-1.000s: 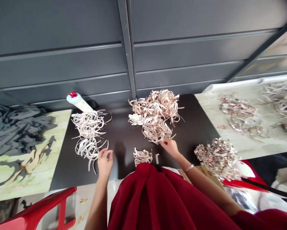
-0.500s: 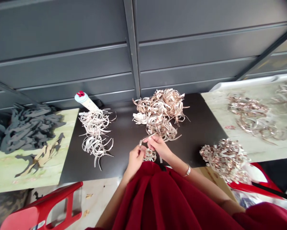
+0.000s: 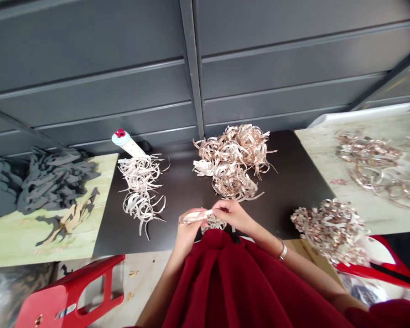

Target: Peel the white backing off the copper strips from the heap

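A narrow pale strip (image 3: 193, 217) stretches between my two hands in front of my waist. My left hand (image 3: 188, 230) is closed round it, and the fingertips of my right hand (image 3: 235, 214) pinch its right end. Under and behind the hands lies a small bunch of pale strips (image 3: 215, 222), partly hidden. Just beyond them sits a large heap of shiny rose-gold and white strips (image 3: 237, 152). On the left of the dark table (image 3: 177, 191) is a looser pile of whitish strips (image 3: 141, 180).
A pale bottle with a red cap (image 3: 127, 142) leans at the back left. Dark cut pieces (image 3: 57, 177) cover the left table. A heap of shiny scraps (image 3: 331, 230) rests near a red stool at right. Another red stool (image 3: 71, 296) stands front left. Grey panels (image 3: 122, 68) rise behind.
The strip between my hands now lies flatter, its pale face showing, and reaches over my left hand. My right hand has come slightly lower and right. The view has shifted slightly.
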The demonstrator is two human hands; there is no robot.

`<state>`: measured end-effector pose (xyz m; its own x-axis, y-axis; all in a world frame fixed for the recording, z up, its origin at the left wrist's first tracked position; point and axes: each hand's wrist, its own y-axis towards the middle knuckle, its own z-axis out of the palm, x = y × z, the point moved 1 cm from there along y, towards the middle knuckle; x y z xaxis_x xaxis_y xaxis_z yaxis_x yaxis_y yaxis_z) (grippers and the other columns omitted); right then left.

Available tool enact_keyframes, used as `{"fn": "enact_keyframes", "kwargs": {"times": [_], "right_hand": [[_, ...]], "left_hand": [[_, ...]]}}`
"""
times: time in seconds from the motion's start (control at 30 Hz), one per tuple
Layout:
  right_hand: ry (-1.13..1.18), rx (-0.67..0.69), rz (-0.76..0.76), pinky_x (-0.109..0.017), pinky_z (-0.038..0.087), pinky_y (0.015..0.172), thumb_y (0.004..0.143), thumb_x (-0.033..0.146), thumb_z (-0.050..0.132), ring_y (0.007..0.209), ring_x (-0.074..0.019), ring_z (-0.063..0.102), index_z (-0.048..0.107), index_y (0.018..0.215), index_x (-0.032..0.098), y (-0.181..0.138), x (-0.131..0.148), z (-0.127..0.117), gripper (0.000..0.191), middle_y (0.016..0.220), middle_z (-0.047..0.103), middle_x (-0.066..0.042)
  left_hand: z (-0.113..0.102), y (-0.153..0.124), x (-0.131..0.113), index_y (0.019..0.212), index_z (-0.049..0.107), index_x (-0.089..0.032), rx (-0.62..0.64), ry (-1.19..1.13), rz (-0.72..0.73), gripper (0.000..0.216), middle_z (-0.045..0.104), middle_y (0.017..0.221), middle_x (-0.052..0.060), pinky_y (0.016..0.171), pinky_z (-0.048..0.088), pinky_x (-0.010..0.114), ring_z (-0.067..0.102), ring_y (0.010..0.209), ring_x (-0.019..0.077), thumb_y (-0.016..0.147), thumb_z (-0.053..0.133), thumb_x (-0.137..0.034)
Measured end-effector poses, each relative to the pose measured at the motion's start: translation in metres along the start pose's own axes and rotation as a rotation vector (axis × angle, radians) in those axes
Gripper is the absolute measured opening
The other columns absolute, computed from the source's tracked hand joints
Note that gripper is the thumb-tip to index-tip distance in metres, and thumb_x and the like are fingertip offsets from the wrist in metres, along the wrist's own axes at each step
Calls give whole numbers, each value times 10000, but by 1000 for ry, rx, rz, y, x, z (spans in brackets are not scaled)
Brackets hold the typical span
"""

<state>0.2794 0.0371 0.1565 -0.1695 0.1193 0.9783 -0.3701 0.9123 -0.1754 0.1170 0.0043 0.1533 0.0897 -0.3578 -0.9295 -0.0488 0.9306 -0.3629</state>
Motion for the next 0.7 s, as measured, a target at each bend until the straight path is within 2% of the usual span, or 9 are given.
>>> {"fn": "enact_keyframes", "kwargs": {"times": [0.1,0.2,0.33,0.43,0.53,0.7], "right_hand": [[-198,-11,-133,-208,384,565,827,192,524,578,-102,527,625,679,158,-1,7,2,182,631,605,3],[-421,-20,-279,-212,384,610,866,133,473,620,-110,538,613,698,161,-5,13,4,221,670,593,-10],[-686,27,-391,-224,339,570,914,142,435,585,-114,472,570,699,153,-10,20,7,255,661,519,-16],[-706,89,-427,-228,316,559,931,172,433,572,-114,439,544,709,154,-11,25,6,249,654,489,-7],[-714,148,-451,-233,289,543,919,210,464,550,-111,405,521,684,156,-8,28,5,248,628,456,7],[-757,204,-459,-229,263,514,910,205,456,506,-99,375,513,655,150,1,31,4,267,605,446,11]], "left_hand": [[-1,0,-2,760,661,-131,41,90,-17,248,633,586,7,485,434,197,563,498,111,723,692,-374],[-4,-2,-4,784,667,-135,72,194,-8,258,622,556,5,458,414,203,557,482,123,760,650,-391],[-6,-6,-12,714,679,-138,116,389,141,287,640,586,23,516,415,212,566,523,127,833,569,-375],[-5,-8,-18,666,671,-150,130,501,250,330,640,584,24,547,411,213,570,531,125,879,508,-342],[-4,-10,-24,731,695,-168,143,599,344,310,647,604,20,570,415,219,574,539,127,898,480,-317],[-3,-12,-30,778,699,-178,145,625,354,297,658,603,18,600,422,230,599,568,143,909,461,-298]]}}
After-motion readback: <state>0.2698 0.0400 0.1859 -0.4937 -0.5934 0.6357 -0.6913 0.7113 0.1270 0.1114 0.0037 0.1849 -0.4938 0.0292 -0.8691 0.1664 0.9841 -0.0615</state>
